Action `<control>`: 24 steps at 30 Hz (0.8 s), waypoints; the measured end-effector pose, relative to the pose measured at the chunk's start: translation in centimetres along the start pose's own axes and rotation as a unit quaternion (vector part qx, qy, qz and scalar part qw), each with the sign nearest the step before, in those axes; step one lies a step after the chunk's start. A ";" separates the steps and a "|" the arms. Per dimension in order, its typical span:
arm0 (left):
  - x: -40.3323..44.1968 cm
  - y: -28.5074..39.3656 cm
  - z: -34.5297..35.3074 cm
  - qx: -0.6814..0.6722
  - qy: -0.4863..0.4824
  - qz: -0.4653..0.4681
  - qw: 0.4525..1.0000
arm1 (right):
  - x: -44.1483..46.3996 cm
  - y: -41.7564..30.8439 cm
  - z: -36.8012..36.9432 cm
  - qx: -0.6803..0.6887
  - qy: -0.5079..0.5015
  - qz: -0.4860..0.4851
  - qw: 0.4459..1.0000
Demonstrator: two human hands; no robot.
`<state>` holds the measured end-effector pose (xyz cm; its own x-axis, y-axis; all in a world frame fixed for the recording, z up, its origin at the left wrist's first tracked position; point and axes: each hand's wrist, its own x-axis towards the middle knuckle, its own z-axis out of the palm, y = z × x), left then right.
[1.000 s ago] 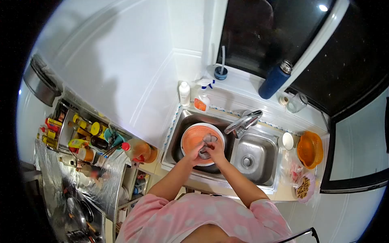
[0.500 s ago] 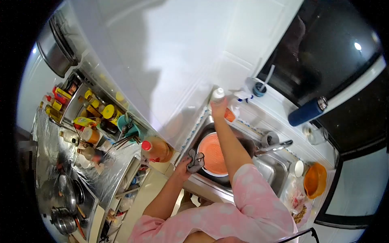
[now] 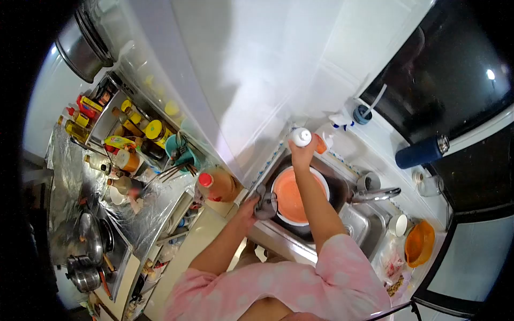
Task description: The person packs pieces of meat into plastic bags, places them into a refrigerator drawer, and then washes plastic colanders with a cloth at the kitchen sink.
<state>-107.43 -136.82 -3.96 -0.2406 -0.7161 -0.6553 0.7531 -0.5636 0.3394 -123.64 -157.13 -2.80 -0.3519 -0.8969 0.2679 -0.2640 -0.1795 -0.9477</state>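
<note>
Sink [image 3: 369, 220], with basin [image 3: 292, 197], bottle [image 3: 301, 137] and grey item [image 3: 265, 207].
Basin: inside the sink. Bottle: far corner, your right hand [image 3: 303, 154] wrapped round it; best gripped firmly, upright. Grey item: beside the basin, your left hand [image 3: 248, 212] partly closed on it; best held over the sink.

Counter [image 3: 417, 274] bears a cup [image 3: 398, 226], orange basket [image 3: 419, 243] and apparently a bag [image 3: 392, 262].
</note>
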 end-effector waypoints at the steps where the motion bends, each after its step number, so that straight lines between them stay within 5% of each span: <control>1: -0.1 0.6 0.9 0.005 0.008 0.004 1.000 | -1.9 -1.2 -1.4 0.058 -0.009 0.006 0.998; 4: 1.5 1.4 1.1 0.022 -0.021 -0.007 1.000 | -7.5 -3.8 -7.9 0.110 -0.102 0.110 0.982; 6: 2.9 1.2 1.5 0.034 -0.036 -0.020 0.999 | -10.6 -6.2 -12.9 -0.097 -0.158 0.097 0.978; 11: 4.8 -1.0 4.3 0.122 -0.186 -0.070 0.972 | -17.1 -8.1 -22.7 0.009 -0.096 0.295 0.950; 17: 2.7 -4.9 10.8 0.139 -0.165 -0.161 0.963 | -19.0 -9.8 -31.2 -0.197 -0.141 0.199 0.950; 19: 4.6 -7.4 10.4 0.217 -0.195 -0.127 0.948 | -18.8 -12.5 -31.6 -0.405 -0.154 0.090 0.897; 24: 2.1 -8.8 14.5 0.309 -0.181 -0.129 0.924 | -16.6 -17.6 -30.9 -0.582 -0.230 0.001 0.780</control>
<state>-123.45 -139.35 1.48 -0.6375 -0.5524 -0.5371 0.1743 -0.7825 0.5978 -140.93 -126.57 14.84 -0.0652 -0.9949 -0.0770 -0.9946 0.0711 -0.0759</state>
